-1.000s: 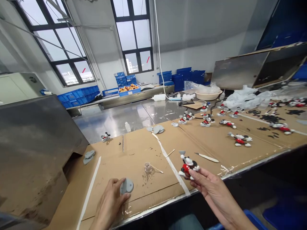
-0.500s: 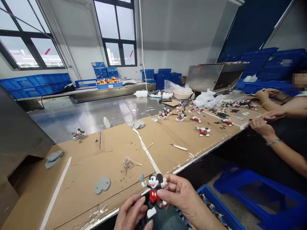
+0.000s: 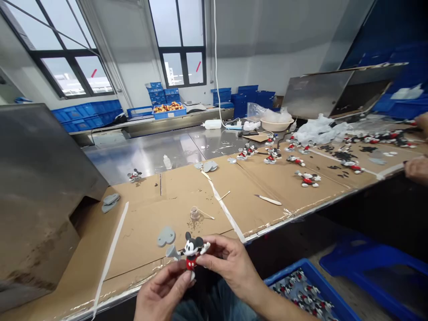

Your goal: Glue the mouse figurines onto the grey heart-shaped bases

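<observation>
A small mouse figurine [image 3: 191, 253] with black ears, white gloves and red shorts is held upright between both my hands, just in front of the table edge. My right hand [image 3: 227, 263] pinches it from the right at its arm and body. My left hand [image 3: 162, 292] grips it from below, fingers curled at its legs. A grey heart-shaped base piece [image 3: 166, 235] lies on the cardboard [image 3: 143, 214] just behind the figurine.
Several finished figurines [image 3: 307, 178] lie on the cardboard to the right. A small glass cup with a stick [image 3: 195, 213] and a white tool [image 3: 267, 199] are on the table. A blue crate of figurines [image 3: 301, 294] sits below. Another person's hand [image 3: 416, 168] is at far right.
My left hand let go of the grey base piece and joined the right hand on the figurine. The figurine came from over the cardboard to in front of the table edge.
</observation>
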`<action>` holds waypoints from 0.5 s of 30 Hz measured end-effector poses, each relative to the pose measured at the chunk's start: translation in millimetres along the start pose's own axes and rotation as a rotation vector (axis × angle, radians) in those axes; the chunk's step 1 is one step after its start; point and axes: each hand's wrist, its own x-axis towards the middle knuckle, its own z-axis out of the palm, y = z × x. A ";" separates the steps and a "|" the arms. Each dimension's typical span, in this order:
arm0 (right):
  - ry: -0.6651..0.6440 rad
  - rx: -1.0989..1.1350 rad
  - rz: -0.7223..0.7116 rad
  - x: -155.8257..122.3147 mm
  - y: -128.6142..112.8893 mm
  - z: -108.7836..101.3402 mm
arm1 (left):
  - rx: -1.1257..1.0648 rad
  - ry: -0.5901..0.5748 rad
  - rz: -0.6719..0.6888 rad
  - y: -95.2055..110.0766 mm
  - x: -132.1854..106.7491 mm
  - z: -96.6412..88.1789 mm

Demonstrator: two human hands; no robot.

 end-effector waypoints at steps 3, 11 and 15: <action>-0.073 0.109 0.100 9.5 -0.7 15.9 | -0.031 0.091 0.001 9.9 1.6 -15.8; -0.108 0.162 0.173 8.9 3.0 19.0 | -0.098 0.077 -0.030 6.9 2.9 -30.5; -0.056 0.150 0.148 7.4 7.9 15.4 | -0.061 -0.014 0.001 -0.3 3.9 -29.1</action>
